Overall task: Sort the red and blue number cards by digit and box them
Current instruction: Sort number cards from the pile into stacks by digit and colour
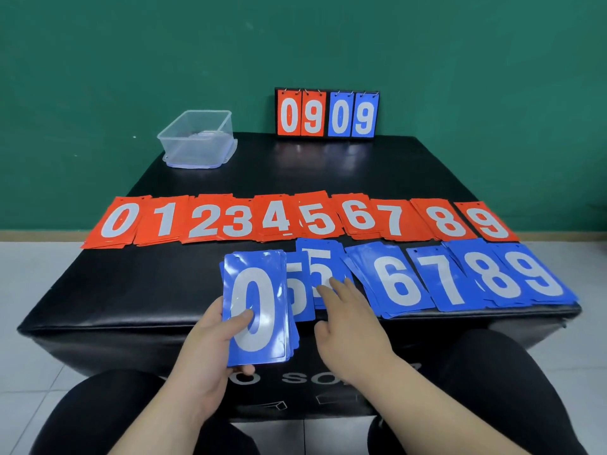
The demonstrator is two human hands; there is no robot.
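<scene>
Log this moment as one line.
left hand: holds blue stack, 0 on top | right hand: touches blue 5 cards | red row: 0 to 9 | clear box: far left

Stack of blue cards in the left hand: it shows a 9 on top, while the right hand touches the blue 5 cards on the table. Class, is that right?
No. The head view shows a 0, not a 9, on top of the stack of blue cards in the left hand. The rest holds: the right hand touches the blue 5 cards on the table.
</scene>
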